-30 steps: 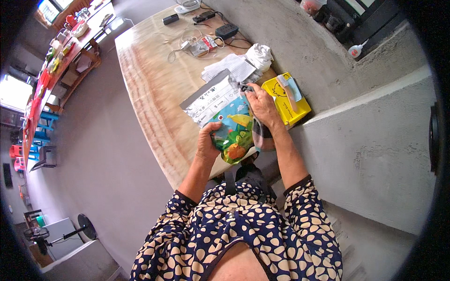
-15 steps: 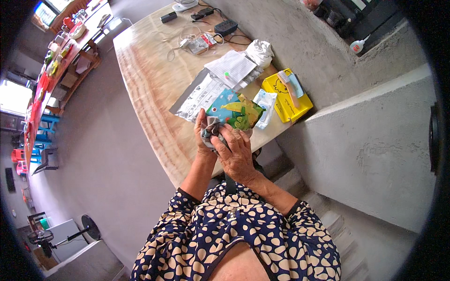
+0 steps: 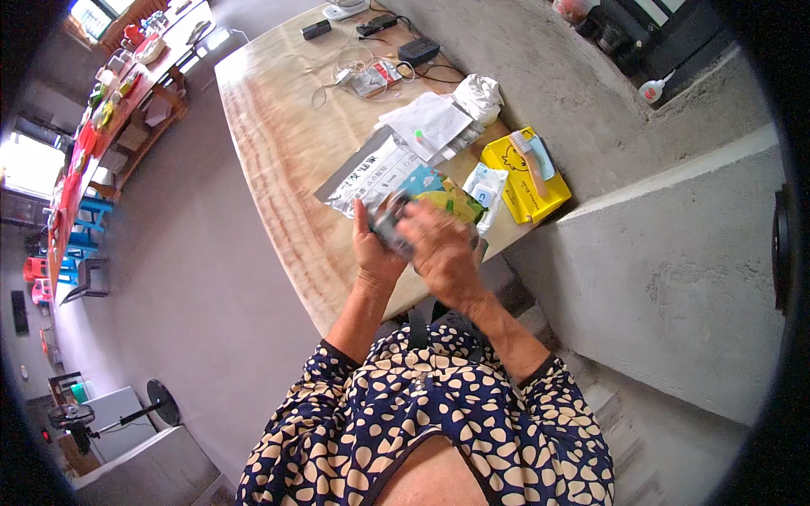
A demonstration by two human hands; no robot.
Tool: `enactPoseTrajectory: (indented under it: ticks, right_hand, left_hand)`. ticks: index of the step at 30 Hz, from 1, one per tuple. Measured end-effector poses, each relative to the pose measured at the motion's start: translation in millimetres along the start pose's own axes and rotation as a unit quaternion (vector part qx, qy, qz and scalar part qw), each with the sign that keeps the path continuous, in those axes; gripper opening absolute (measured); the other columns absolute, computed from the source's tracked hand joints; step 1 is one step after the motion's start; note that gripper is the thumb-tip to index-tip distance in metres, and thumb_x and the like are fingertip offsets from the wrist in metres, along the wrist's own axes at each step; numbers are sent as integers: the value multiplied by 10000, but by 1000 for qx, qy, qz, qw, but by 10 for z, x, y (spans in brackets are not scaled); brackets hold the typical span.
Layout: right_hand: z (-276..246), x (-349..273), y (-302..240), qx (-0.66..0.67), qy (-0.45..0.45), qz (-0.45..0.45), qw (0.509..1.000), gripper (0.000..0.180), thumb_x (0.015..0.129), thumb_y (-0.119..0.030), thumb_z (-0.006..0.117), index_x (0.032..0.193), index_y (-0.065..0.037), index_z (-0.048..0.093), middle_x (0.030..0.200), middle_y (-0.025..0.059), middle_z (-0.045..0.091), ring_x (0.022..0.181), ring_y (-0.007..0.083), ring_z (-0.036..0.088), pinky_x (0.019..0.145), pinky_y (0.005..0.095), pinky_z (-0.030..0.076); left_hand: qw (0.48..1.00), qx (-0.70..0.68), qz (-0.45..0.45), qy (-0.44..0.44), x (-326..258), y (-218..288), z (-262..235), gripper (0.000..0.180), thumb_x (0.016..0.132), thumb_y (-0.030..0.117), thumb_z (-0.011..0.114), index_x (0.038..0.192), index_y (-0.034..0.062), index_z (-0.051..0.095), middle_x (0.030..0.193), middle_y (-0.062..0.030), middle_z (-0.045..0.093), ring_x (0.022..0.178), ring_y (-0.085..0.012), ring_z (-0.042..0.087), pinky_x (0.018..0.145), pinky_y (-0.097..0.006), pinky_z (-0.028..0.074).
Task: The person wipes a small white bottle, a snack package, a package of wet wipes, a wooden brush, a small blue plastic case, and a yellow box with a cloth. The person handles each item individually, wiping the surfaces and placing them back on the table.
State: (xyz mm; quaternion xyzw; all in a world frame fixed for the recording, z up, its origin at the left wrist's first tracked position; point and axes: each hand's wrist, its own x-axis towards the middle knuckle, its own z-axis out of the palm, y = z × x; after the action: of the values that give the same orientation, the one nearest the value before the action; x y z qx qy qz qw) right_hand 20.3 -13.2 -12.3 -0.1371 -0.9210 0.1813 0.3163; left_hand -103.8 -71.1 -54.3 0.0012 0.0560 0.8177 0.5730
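Observation:
Close in front of me, my left hand cups a crumpled grey patterned cloth, its thumb upright along the side. My right hand lies over the right side of the bundle; motion smears its fingers, so its grip is unclear. Just beyond both hands, a printed plastic pouch lies on the table, silver-white on one side and blue-green on the other. My hands partly hide its near edge. A small white-and-blue packet lies to the right of the pouch.
A yellow box with a pale brush on it sits at the wooden table's right edge. White papers, a crumpled white bag, cables and a black adapter lie farther back. A grey low wall stands right.
My right hand has shifted up and right across the cloth and now blurs. My left hand stays at the cloth, its thumb still upright. The whole view has shifted slightly.

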Motion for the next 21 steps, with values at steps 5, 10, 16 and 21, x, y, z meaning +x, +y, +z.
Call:
enactPoseTrajectory:
  ticks: [5, 10, 16, 21]
  right_hand:
    - [46, 64, -135, -44, -49, -31, 997, 335, 821, -145, 533, 1153, -98, 534, 1254, 108, 483, 1232, 284, 419, 986, 437, 316]
    - [0, 291, 216, -98, 51, 66, 992, 343, 825, -102, 540, 1165, -62, 518, 1241, 146, 483, 1166, 308, 467, 963, 434, 356]
    - [-248, 241, 697, 475, -66, 376, 793, 448, 935, -354, 458, 1207, 2, 468, 1044, 106, 590, 961, 191, 562, 837, 300, 465]
    - [-314, 138, 534, 448, -31, 362, 817, 479, 746, -137, 729, 1141, -28, 481, 1000, 55, 593, 919, 156, 558, 830, 286, 456]
  left_hand:
    - [996, 30, 39, 72, -88, -6, 58, 500, 925, 495, 375, 1136, 72, 540, 1053, -93, 618, 932, -233, 594, 866, -390, 469]
    - [992, 108, 21, 63, -134, -44, 184, 549, 946, 460, 317, 1305, 55, 414, 1262, -129, 511, 1128, -261, 517, 987, -413, 391]
    - [986, 120, -16, 116, -219, 10, 168, 536, 926, 455, 395, 1276, 51, 435, 1209, -155, 542, 1062, -310, 557, 903, -455, 463]
    - [972, 183, -46, 141, -154, 14, 192, 536, 901, 472, 456, 1241, 57, 470, 1134, -134, 590, 971, -273, 609, 830, -414, 511]
